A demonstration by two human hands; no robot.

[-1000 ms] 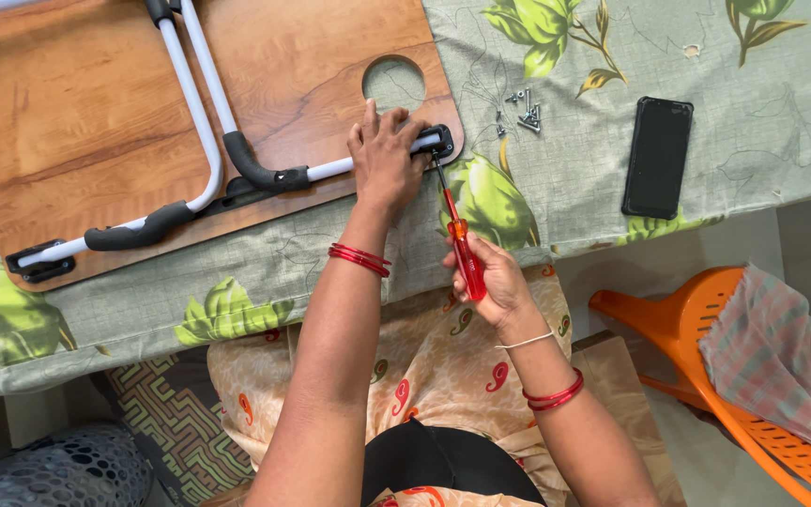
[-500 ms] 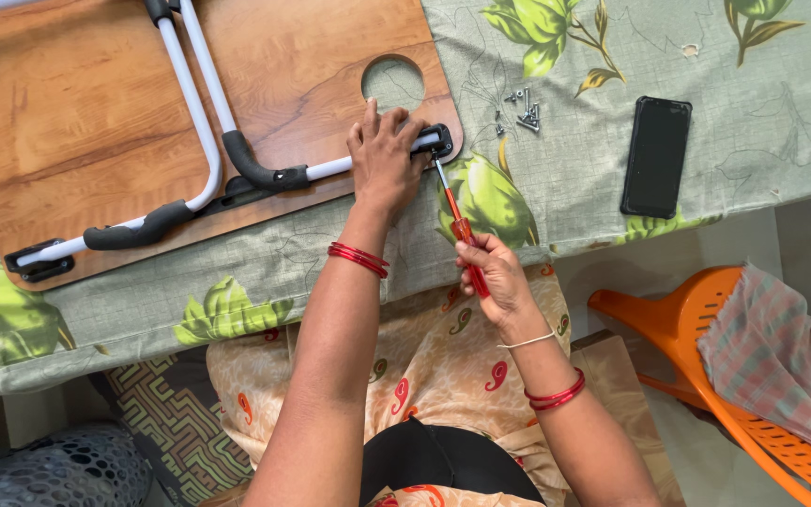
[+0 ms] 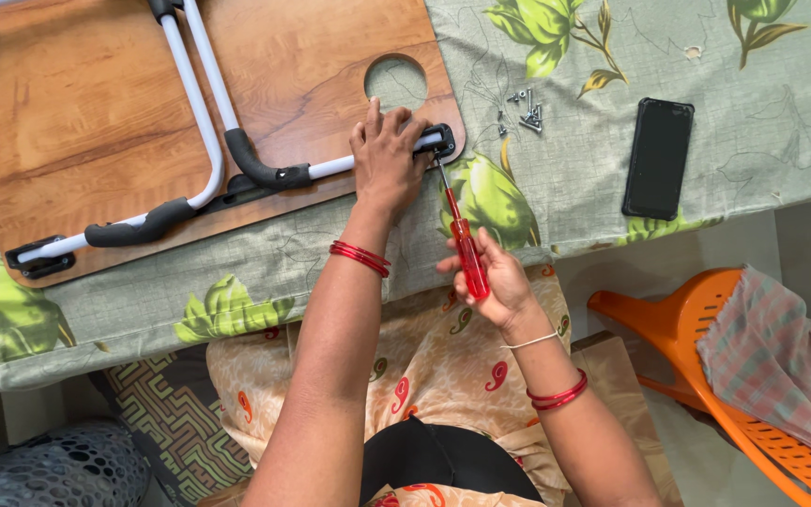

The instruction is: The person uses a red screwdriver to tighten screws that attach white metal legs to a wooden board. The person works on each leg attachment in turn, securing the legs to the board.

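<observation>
A wooden lap-table board [image 3: 96, 122] lies upside down on the cloth-covered table, its white folding legs [image 3: 201, 113] with black grips lying flat on it. My left hand [image 3: 385, 155] presses down on the black bracket [image 3: 436, 139] at the board's near right corner. My right hand [image 3: 492, 280] grips the red handle of a screwdriver [image 3: 463, 246], whose tip points into that bracket. A round hole [image 3: 396, 82] is cut in the board just above my left hand.
Several loose screws [image 3: 524, 111] lie on the green leaf-print tablecloth [image 3: 574, 178] right of the board. A black phone [image 3: 658, 158] rests farther right. An orange plastic chair [image 3: 706, 347] with a checked cloth stands at the lower right.
My right hand has shifted slightly on the screwdriver handle while the tip stays at the bracket. My left hand has not moved.
</observation>
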